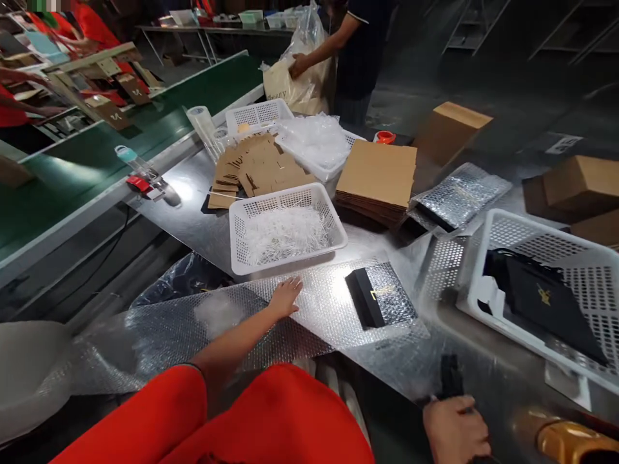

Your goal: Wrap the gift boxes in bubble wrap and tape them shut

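Note:
My left hand (285,298) lies flat, fingers apart, on a long sheet of bubble wrap (314,322) spread over the metal table (193,206). A black box with a gold mark (370,295) rests on the same sheet, to the right of that hand and apart from it. My right hand (454,430) is at the bottom edge, closed around a dark handle (451,377) that points up from the fist. What the handle belongs to is hard to tell. Red sleeves fill the lower middle of the view.
A white basket of shredded filler (285,229) stands just beyond my left hand. Another white basket (556,290) at right holds black boxes. Flat cardboard sheets (377,174), foil pouches (459,196), cardboard cutouts (258,167) lie behind. A person (348,51) handles a plastic bag. A green conveyor (97,161) runs left.

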Motion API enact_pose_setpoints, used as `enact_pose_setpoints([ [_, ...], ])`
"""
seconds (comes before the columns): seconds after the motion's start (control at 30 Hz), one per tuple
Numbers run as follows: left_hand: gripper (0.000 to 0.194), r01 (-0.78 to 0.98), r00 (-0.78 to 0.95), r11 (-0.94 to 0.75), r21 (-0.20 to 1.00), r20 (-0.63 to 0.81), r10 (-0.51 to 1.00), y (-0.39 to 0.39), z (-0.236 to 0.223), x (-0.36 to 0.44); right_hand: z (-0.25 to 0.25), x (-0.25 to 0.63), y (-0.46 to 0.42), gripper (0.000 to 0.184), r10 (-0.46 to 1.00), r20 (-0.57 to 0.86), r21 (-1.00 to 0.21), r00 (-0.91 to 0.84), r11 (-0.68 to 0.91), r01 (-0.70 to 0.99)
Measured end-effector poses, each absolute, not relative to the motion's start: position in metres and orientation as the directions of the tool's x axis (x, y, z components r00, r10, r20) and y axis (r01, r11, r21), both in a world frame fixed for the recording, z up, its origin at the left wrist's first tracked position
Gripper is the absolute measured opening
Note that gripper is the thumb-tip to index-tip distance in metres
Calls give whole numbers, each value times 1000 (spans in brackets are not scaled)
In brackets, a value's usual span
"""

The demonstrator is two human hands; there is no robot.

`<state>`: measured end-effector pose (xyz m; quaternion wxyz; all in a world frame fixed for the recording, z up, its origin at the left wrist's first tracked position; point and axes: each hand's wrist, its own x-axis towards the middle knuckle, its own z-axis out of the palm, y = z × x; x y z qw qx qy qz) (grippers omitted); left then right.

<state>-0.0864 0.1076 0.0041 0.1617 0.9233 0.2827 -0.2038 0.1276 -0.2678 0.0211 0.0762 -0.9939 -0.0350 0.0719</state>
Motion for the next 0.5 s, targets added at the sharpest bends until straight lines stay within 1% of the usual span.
enact_pose_setpoints([
  [0.03,84,593,753,-785,179,-469,462,107,4,-87,22,123,-248,64,173,-99,-143,980,-977,158],
  [0.07,84,604,746,-778,172,-467,475,107,4,-87,21,114,-228,60,354,-85,-127,931,-931,343],
  [0.1,84,618,735,-769,164,-466,492,106,5,-87,19,103,-209,55,548,-104,-120,830,-836,536],
  [0.13,84,633,723,-758,157,-470,507,107,5,-87,16,90,-191,50,715,-151,-126,683,-699,704],
  [0.17,85,644,712,-749,154,-477,515,108,5,-88,13,78,-175,51,821,-201,-144,534,-564,813],
  [0.2,86,651,704,-743,157,-489,515,109,6,-90,10,66,-161,56,881,-238,-167,408,-451,877],
  [0.23,86,652,702,-740,165,-499,508,111,7,-93,7,56,-149,58,911,-263,-182,318,-370,911],
  [0.27,86,651,703,-739,174,-506,500,113,8,-97,4,50,-140,56,924,-278,-185,264,-321,929],
  [0.4,80,641,728,-739,207,-470,499,122,10,-124,-2,47,-126,36,935,-286,-162,212,-265,951],
  [0.5,75,644,736,-726,240,-452,503,129,13,-149,-5,55,-128,31,948,-267,-186,173,-227,956],
])
